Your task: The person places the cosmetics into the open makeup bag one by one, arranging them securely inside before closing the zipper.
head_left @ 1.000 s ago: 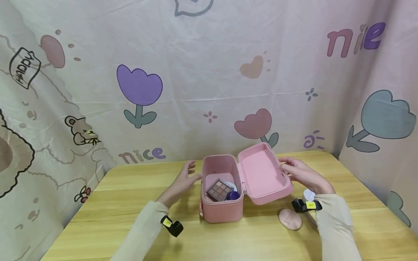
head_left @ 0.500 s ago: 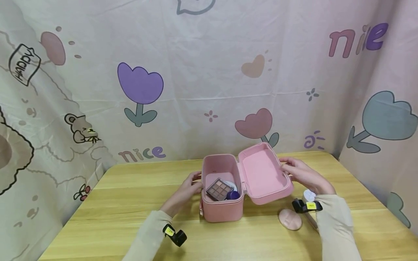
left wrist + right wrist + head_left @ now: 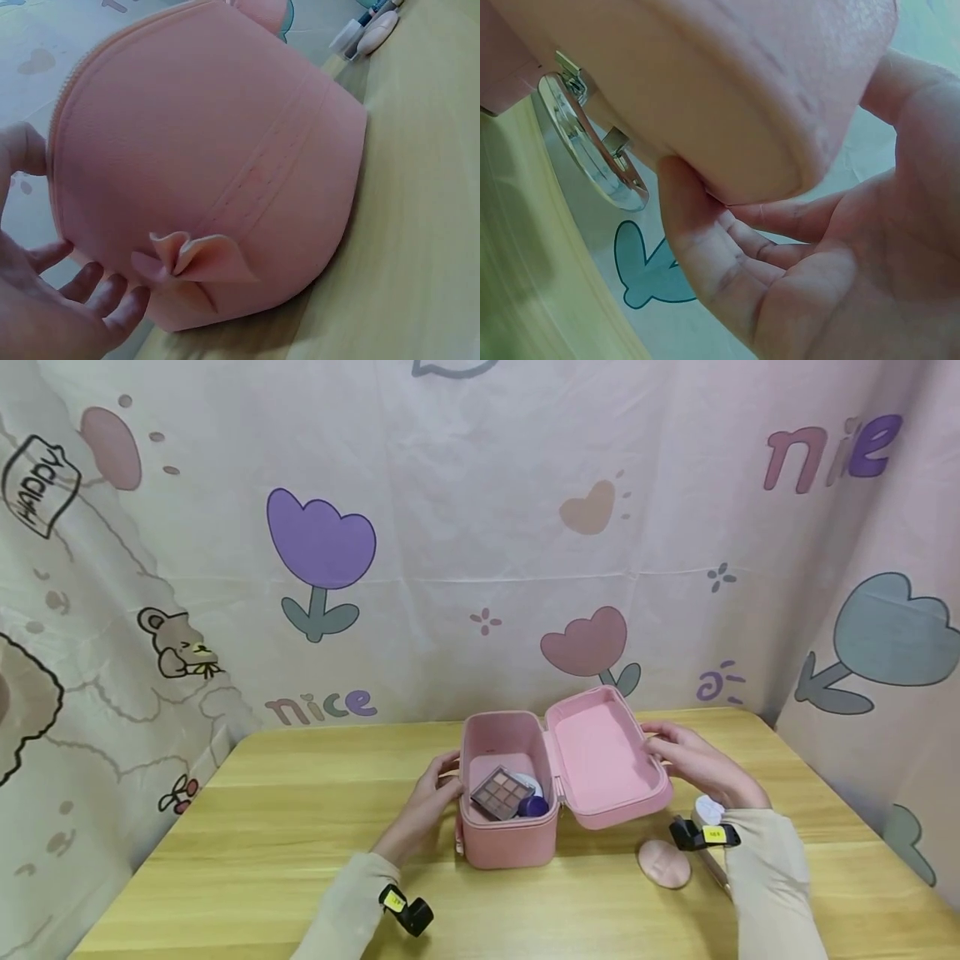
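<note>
A pink cosmetic case stands on the table with its lid swung out to the right. Inside lie an eyeshadow palette, a purple-lidded jar and a white round item partly behind them. My left hand holds the case's left side, thumb at the zipped rim and fingertips curled against the wall near a pink bow. My right hand grips the lid's outer edge, thumb on one face and fingers on the other. A metal handle shows in the right wrist view.
Below the right forearm lie a round pink puff, a white round container and a slim stick-like item partly under the sleeve. A patterned curtain hangs behind the wooden table.
My left hand has moved right onto the case's left side, where it was slightly apart before. The right hand keeps its grip on the lid, and the head view has shifted slightly.
</note>
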Demonstrator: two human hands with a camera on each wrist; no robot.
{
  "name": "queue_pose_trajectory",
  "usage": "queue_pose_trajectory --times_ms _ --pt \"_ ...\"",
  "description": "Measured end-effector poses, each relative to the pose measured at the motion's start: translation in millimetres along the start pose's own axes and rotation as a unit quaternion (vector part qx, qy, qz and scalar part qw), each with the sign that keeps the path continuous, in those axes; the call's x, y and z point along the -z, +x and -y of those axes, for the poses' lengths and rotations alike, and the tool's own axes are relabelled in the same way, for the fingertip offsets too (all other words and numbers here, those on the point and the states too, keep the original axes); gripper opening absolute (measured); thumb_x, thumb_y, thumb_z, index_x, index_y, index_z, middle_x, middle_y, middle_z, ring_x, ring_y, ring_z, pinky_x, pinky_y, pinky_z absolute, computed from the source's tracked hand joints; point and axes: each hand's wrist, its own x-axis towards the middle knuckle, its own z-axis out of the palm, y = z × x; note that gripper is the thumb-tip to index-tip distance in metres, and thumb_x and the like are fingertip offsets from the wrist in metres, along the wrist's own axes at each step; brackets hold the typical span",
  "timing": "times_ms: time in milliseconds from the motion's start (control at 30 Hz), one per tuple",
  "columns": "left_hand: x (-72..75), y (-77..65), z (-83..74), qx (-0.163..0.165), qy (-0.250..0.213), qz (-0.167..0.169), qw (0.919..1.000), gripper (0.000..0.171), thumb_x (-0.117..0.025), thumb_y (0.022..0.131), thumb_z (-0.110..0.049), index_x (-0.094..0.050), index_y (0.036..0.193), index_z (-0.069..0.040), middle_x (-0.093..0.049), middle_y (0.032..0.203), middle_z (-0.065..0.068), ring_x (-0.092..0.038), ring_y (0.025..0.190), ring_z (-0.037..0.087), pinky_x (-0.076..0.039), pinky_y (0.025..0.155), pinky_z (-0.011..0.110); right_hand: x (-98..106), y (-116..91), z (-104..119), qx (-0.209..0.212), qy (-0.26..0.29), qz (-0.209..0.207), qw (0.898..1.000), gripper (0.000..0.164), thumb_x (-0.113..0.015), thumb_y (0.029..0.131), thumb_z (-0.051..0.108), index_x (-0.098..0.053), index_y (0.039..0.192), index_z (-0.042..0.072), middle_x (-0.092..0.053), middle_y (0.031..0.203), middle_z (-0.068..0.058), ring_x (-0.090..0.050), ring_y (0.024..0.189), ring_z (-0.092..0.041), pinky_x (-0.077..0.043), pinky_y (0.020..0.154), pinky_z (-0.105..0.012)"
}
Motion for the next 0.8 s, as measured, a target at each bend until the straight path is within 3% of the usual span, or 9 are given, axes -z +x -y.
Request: queue_pose_trajectory --times_ms 167,567,800 --pt "-0.8 1.6 0.4 0.003 -0.027 -0.003 0.9996 0.055 -0.049 0.088 0.001 -0.034 0.141 0.007 -0.038 0.138 0.028 -0.042 0.120 0.044 -0.040 0.099 0.046 1 -1 0 0.001 -0.001 -0.006 1.000 0.057 -0.043 0.099 0.015 -0.023 0.141 -0.017 -0.041 0.133 -0.033 -0.053 0.108 -0.029 -0.048 0.091 -0.041" --pt "7.7 -3.8 -0.8 0.019 -0.023 -0.011 0.9995 0.055 -0.050 0.087 0.001 -0.037 0.141 0.006 -0.041 0.137 0.026 -0.042 0.123 0.042 -0.041 0.099 0.044 -5 2 -1 0.003 0.002 0.005 1.000 0.056 -0.044 0.098 0.015 -0.025 0.140 -0.017 -0.042 0.132 -0.032 -0.053 0.108 -0.029 -0.049 0.091 -0.041" --pt "17.4 -5.9 -1.1 0.016 -0.006 -0.020 0.9997 0.057 -0.050 0.084 0.000 -0.037 0.140 0.007 -0.042 0.134 0.028 -0.045 0.121 0.042 -0.044 0.092 0.034 -10 6 -1 0.020 0.017 0.015 1.000 0.057 -0.046 0.098 0.015 -0.026 0.141 -0.017 -0.043 0.131 -0.032 -0.054 0.106 -0.026 -0.050 0.087 -0.036"
